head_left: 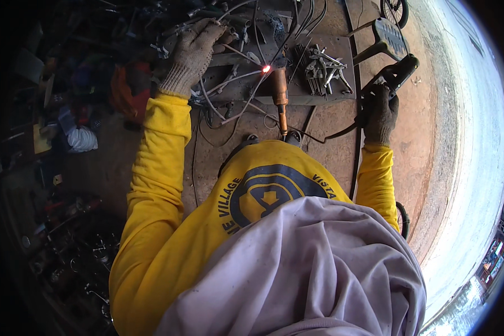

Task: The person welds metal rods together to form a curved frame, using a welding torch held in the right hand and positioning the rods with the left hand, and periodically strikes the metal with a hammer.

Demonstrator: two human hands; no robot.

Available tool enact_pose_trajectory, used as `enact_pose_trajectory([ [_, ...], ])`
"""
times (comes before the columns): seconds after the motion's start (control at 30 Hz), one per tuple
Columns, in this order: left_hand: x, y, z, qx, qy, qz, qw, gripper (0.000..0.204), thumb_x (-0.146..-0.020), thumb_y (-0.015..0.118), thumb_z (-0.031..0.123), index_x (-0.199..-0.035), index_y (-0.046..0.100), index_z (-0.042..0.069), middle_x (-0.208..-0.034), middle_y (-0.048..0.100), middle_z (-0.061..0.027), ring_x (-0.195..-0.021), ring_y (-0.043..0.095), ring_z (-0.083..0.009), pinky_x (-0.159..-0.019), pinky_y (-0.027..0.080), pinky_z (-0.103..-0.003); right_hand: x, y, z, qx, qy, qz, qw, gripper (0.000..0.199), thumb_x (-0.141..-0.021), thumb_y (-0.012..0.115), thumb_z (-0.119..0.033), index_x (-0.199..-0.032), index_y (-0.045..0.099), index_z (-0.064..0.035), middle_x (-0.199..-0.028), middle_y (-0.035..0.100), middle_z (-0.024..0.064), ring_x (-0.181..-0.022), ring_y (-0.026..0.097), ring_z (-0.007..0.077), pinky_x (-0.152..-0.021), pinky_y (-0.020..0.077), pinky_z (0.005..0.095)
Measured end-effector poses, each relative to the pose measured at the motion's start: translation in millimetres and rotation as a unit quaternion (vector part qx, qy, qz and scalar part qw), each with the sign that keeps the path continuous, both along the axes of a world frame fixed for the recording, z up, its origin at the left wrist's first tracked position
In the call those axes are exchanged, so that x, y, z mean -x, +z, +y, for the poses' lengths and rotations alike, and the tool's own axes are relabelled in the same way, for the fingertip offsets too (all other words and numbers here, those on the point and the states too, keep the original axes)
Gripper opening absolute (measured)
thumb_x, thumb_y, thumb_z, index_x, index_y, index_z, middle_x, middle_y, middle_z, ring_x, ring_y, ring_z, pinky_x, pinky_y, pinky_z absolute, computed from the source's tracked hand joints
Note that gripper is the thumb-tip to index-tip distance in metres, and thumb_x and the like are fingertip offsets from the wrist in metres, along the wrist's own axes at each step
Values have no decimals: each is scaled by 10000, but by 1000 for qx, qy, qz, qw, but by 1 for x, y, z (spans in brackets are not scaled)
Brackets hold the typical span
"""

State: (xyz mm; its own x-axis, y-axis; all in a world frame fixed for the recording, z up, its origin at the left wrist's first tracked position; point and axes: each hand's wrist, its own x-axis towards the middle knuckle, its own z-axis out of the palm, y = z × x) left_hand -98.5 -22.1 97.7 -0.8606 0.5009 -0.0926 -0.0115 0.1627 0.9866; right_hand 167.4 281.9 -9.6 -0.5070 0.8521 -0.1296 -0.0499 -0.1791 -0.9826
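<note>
My left hand (193,50), in a knitted work glove, is closed on part of a bent metal rod frame (211,106) at the table's far left; its fingertips are partly lost among the rods. A spot on the frame glows red-hot (266,69). Out to the right, my right hand (382,115), also gloved, grips a black welding electrode holder (400,74), held away from the frame. A dark cable (341,133) runs to that hand. Between my hands, a copper-coloured cylindrical piece (280,89) with a narrow end lies over the table's near edge.
On the metal worktable (341,47) lies a pile of small metal rods and pieces (326,70). A dark chair (387,39) and a bicycle wheel (396,10) stand beyond it on the right. Cables trail over the floor near my feet. Dark clutter fills the left.
</note>
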Motion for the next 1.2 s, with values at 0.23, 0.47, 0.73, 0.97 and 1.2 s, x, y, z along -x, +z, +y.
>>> enact_pose_trajectory([
  [0.23, -2, -2, 0, -45, -14, -6, 999, 208, -1000, 625, 181, -1120, 693, 27, -1097, 723, -70, -977, 726, -178, -847, 597, -280, 14, 14, -10, -1, -34, 62, 998, 320, -1021, 641, -308, -1151, 606, -18, -914, 692, 75, -762, 693, 160, -624, 559, 264],
  [0.47, 5, -21, 7, -93, -31, 28, 995, 238, -1014, 579, 223, -1016, 698, 17, -866, 718, -18, -813, 670, -110, -728, 524, -275, 68, 57, 16, -96, -21, 59, 993, 285, -1032, 623, -283, -1129, 643, -16, -901, 707, 66, -746, 682, 137, -637, 546, 254],
  [0.73, 1, 12, 9, 89, -24, 127, 988, 338, -1009, 581, 349, -1021, 701, 34, -768, 700, -114, -693, 677, -213, -658, 503, -374, 236, 185, 82, -211, 97, 148, 961, 470, -1003, 582, -468, -1151, 628, -24, -898, 743, 103, -680, 704, 199, -581, 558, 309],
  [0.97, -2, 9, 16, 86, 10, 149, 985, 361, -1010, 592, 384, -1056, 707, 45, -780, 713, -101, -715, 696, -205, -653, 503, -355, 362, 221, 90, -240, 270, 284, 888, 262, -1069, 549, -333, -1116, 620, -85, -826, 643, 26, -681, 630, 134, -593, 519, 277],
  [1.2, -4, -9, 3, 97, 65, 148, 982, 338, -1003, 613, 385, -1053, 731, 71, -780, 714, -98, -693, 682, -191, -649, 501, -353, 387, 171, 80, -193, 264, 208, 922, 365, -1054, 579, -379, -1266, 589, -83, -902, 661, 27, -643, 617, 117, -531, 499, 250],
])
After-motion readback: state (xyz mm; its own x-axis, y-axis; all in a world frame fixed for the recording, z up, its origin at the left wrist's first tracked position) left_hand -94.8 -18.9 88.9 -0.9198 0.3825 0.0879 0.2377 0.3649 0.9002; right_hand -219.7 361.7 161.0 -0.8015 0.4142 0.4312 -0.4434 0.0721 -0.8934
